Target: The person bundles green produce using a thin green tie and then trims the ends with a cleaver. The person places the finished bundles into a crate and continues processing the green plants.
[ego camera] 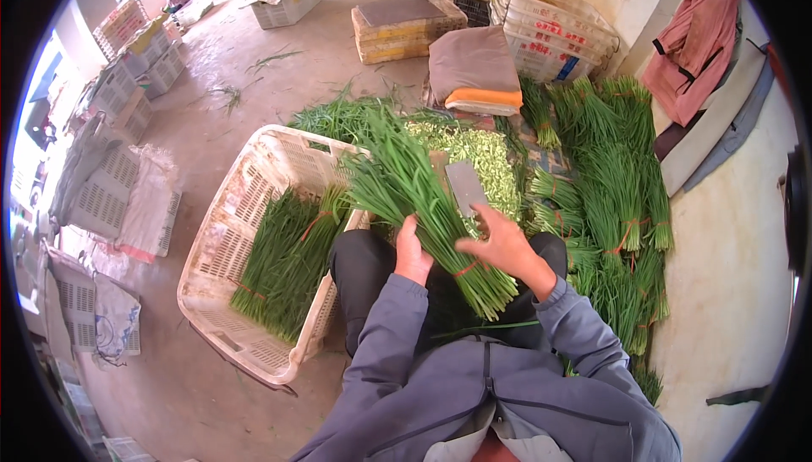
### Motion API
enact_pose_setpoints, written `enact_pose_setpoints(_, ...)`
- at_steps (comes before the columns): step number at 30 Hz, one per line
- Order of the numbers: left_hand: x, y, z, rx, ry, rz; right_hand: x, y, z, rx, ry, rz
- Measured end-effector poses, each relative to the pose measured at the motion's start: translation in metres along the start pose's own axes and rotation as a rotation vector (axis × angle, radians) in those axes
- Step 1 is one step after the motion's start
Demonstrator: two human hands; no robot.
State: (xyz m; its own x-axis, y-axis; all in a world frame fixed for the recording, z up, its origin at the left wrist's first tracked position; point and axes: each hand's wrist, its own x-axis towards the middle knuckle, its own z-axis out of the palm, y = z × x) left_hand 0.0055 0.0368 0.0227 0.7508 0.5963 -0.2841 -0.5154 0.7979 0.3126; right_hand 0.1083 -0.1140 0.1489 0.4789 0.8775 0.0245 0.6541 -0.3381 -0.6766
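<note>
My left hand (413, 252) grips a long bundle of garlic chives (406, 176) from its left side. The bundle slants across my lap, leaves pointing away and pale stems towards me. A red-orange band (468, 268) crosses it near the stem end. With thumb and fingers apart, my right hand (510, 246) is over the bundle's right side. Just beyond its fingertips is a cleaver's blade (466, 184); whether they touch it is unclear. Part of a wooden block (439, 160) shows beside the blade. Pale cut stem ends (491, 151) are heaped behind it.
A dirty white plastic crate (212, 259) at my left holds banded chives (279, 265). Several tied bundles (609, 164) lie along the wall at right. Loose leaves (330, 113), a cushioned seat (476, 62) and stacked crates (552, 30) are ahead. Two people sit far off.
</note>
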Motion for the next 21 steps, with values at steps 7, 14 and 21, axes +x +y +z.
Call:
enact_pose_setpoints(7,0.019,-0.006,-0.025,0.072,0.056,0.058,0.052,-0.020,0.026,0.139,0.126,-0.064)
enact_pose_setpoints(14,0.018,-0.003,-0.032,0.059,-0.047,0.048,0.061,0.008,0.026,0.644,-0.022,0.214)
enact_pose_setpoints(21,0.020,0.003,-0.027,-0.094,0.010,0.013,0.009,0.050,0.009,1.624,0.305,0.202)
